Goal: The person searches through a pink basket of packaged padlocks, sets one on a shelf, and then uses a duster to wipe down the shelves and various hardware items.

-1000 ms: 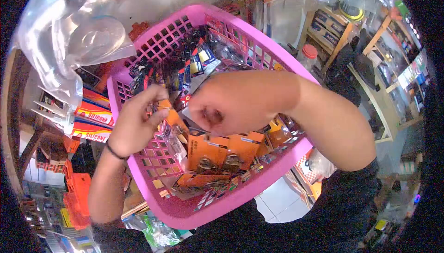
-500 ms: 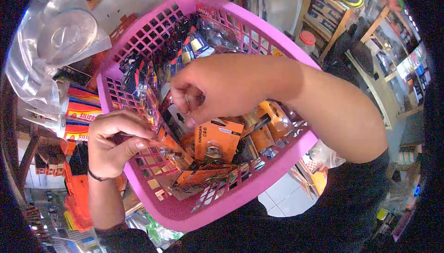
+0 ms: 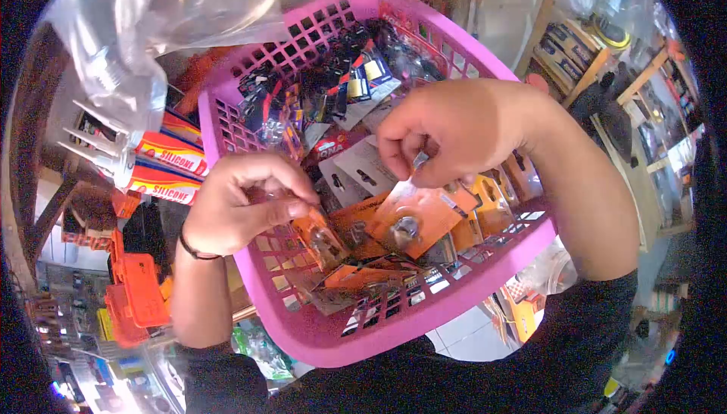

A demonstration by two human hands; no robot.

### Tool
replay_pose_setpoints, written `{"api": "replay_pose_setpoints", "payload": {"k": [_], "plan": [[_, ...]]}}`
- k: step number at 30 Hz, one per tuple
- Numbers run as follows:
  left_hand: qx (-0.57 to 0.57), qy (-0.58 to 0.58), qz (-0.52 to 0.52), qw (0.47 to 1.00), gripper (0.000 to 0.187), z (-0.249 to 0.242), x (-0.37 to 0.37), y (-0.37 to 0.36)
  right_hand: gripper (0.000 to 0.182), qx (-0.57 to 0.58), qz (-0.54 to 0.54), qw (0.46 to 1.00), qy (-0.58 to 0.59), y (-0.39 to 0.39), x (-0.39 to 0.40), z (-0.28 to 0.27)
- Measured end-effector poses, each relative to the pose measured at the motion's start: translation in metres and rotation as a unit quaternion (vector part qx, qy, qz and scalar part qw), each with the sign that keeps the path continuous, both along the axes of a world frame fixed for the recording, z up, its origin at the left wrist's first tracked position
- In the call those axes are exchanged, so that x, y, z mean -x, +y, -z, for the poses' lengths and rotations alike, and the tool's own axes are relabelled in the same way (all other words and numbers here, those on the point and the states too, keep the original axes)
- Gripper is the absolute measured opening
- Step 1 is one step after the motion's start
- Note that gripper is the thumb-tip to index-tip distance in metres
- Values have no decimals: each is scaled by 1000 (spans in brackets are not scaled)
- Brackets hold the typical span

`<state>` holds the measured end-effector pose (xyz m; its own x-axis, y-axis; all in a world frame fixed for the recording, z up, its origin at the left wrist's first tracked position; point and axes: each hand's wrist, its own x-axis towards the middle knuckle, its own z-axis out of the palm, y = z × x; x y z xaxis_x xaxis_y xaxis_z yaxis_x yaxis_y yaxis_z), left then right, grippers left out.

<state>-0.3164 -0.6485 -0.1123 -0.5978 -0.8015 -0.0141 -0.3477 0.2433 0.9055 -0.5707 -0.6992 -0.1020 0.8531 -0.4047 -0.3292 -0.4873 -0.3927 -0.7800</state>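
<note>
A pink plastic basket [image 3: 344,352] holds several carded packs, many of them orange. Over its middle, my right hand [image 3: 447,138] is closed in a pinch on the upper corner of an orange blister pack [image 3: 435,228], which has a round metallic item under clear plastic. The pack is tilted above other cards. At the basket's left side, my left hand [image 3: 250,206] pinches a narrower-looking orange carded pack [image 3: 322,244] between thumb and fingers. Grey cards [image 3: 367,168] with hang holes lie between the hands. Dark packs [image 3: 348,54] fill the basket's far end.
Silicone tubes [image 3: 170,168] stand left of the basket, beneath a clear plastic bag [image 3: 125,58]. An orange plastic case [image 3: 136,285] lies at the lower left. Wooden shelves [image 3: 568,47] with boxes are at the upper right.
My right hand has taken hold of an orange blister pack and raised its corner. The left hand keeps its orange pack. The view has shifted, so the basket appears further right.
</note>
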Motion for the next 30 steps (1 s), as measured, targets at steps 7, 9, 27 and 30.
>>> {"api": "replay_pose_setpoints", "payload": {"k": [7,9,27,30], "plan": [[-225,107,154,956,21,-2,1,0,20,-33,-13,996,80,8,-6,-2],[-260,173,178,933,20,-2,2,-5,20,-12,-13,995,95,11,-10,-6],[181,-298,62,935,18,28,10,-14,22,197,-33,980,4,21,-21,8],[238,-539,64,806,20,26,23,-2,20,111,-93,988,56,16,-13,11]]}}
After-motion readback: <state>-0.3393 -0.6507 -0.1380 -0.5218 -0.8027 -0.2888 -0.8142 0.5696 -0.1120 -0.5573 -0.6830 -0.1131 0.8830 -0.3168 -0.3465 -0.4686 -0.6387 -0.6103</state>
